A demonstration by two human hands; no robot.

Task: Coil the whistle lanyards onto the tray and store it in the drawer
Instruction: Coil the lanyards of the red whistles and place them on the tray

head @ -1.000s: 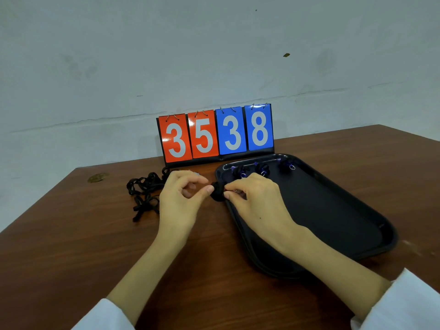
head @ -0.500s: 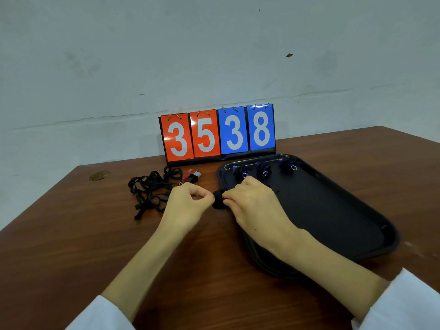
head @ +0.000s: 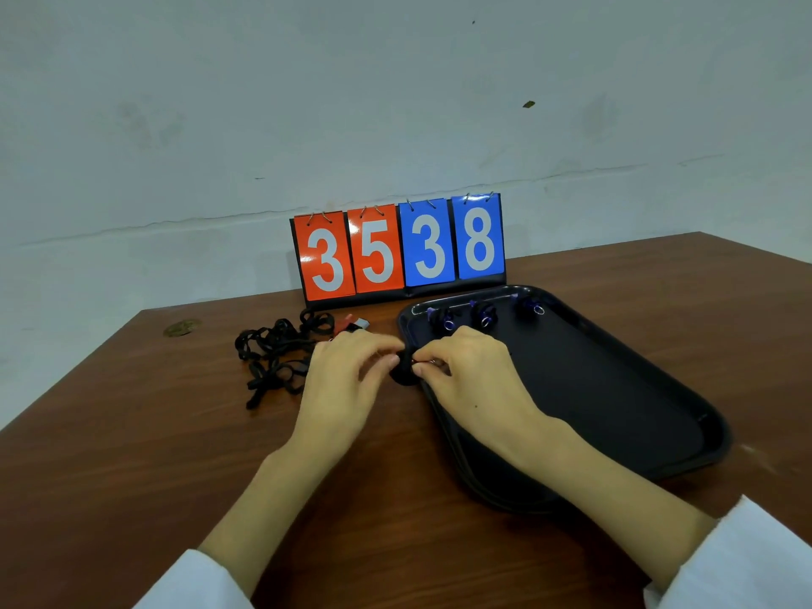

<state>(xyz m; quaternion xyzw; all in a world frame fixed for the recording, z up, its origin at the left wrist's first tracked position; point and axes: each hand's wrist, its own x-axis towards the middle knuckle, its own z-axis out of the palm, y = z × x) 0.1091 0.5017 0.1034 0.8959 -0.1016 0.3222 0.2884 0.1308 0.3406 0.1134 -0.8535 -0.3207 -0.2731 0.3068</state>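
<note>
A black tray [head: 615, 389] lies on the brown table at the right. Three coiled lanyards with purple whistles [head: 483, 316] sit in a row along its far edge. My left hand [head: 347, 384] and my right hand [head: 470, 375] meet at the tray's near-left rim, both pinching a small black coiled lanyard [head: 400, 371] between their fingertips. A loose tangle of black lanyards [head: 277, 353] lies on the table left of my hands, with a red whistle [head: 351, 323] at its far end.
A flip scoreboard [head: 400, 248] reading 3538 stands at the back of the table against the wall. A small round brass mark [head: 181, 328] sits near the table's far left corner. The table's left edge runs diagonally close to the tangle.
Both hands have stayed together at the tray's rim, turning the small black coil; my left fingers have curled closer onto it.
</note>
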